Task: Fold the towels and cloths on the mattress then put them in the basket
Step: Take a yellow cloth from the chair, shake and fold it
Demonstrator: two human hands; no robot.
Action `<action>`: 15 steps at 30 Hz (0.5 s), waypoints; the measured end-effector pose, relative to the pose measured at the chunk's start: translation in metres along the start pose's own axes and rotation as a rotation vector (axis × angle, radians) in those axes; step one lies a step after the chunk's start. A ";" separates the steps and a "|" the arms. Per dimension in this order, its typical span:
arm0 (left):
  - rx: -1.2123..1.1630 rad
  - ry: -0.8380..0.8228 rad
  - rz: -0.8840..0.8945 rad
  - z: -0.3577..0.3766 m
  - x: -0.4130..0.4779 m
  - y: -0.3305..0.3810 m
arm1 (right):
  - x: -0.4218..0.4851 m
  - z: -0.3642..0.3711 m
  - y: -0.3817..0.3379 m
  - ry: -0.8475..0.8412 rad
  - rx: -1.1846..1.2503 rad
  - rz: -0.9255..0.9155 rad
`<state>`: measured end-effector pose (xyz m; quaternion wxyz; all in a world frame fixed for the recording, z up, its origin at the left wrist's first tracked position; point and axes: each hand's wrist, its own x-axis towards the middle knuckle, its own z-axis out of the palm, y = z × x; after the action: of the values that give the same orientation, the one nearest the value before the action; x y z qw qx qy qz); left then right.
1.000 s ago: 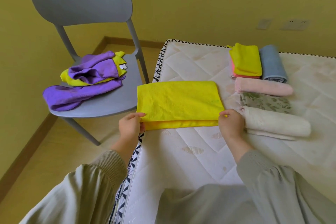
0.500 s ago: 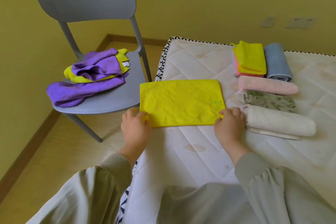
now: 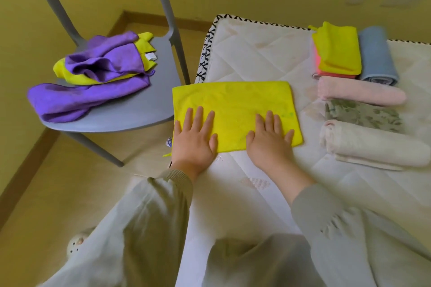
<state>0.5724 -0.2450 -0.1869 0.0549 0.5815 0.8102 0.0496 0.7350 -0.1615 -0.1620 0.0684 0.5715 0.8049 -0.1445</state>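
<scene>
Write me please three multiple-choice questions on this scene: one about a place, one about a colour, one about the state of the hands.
1. Where do the crumpled purple cloths lie?
A. on the seat of the grey chair
B. in a basket
C. on the floor

2. What colour is the rolled towel just right of the yellow-topped stack?
A. purple
B. blue
C. black

3. How do the left hand and the right hand meet the yellow cloth?
A. they pinch its corners
B. they lie flat on it, fingers straight
C. they hover above it

Answers:
1 A: the cloths are heaped on the seat.
2 B: the roll is pale blue.
3 B: both hands lie flat on the near part of the cloth, fingers spread.
</scene>
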 end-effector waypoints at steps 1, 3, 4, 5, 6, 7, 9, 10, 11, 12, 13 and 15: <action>-0.001 0.002 0.000 0.001 -0.001 0.000 | 0.003 0.000 -0.007 0.033 -0.015 -0.017; -0.012 0.011 -0.002 0.004 0.000 -0.003 | 0.012 0.001 -0.021 0.084 -0.056 -0.126; -0.020 0.017 -0.005 0.005 0.000 -0.004 | 0.017 0.003 -0.026 0.093 -0.069 -0.188; -0.027 0.022 -0.007 0.006 0.001 -0.004 | 0.024 0.004 -0.030 0.095 -0.081 -0.240; -0.032 0.023 -0.009 0.006 0.001 -0.004 | 0.029 0.006 -0.031 0.093 -0.096 -0.278; -0.037 0.028 -0.010 0.007 0.002 -0.003 | 0.036 0.008 -0.029 0.092 -0.110 -0.305; -0.048 0.038 -0.009 0.007 0.002 -0.004 | 0.051 0.007 -0.019 0.100 -0.116 -0.330; -0.055 0.041 -0.009 0.008 0.002 -0.004 | 0.061 0.005 -0.011 0.108 -0.110 -0.319; -0.061 0.047 -0.010 0.008 0.001 -0.004 | 0.070 0.001 -0.001 0.122 -0.100 -0.289; -0.065 0.051 -0.012 0.009 0.000 -0.005 | 0.079 -0.002 0.010 0.137 -0.091 -0.250; -0.067 0.053 -0.009 0.009 0.000 -0.005 | 0.087 -0.004 0.019 0.149 -0.090 -0.211; -0.063 0.050 -0.004 0.009 0.001 -0.005 | 0.097 -0.009 0.031 0.148 -0.100 -0.126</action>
<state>0.5689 -0.2456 -0.1967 0.0531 0.5763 0.8106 0.0894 0.7319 -0.0618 -0.1846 0.0278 0.5246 0.8484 -0.0656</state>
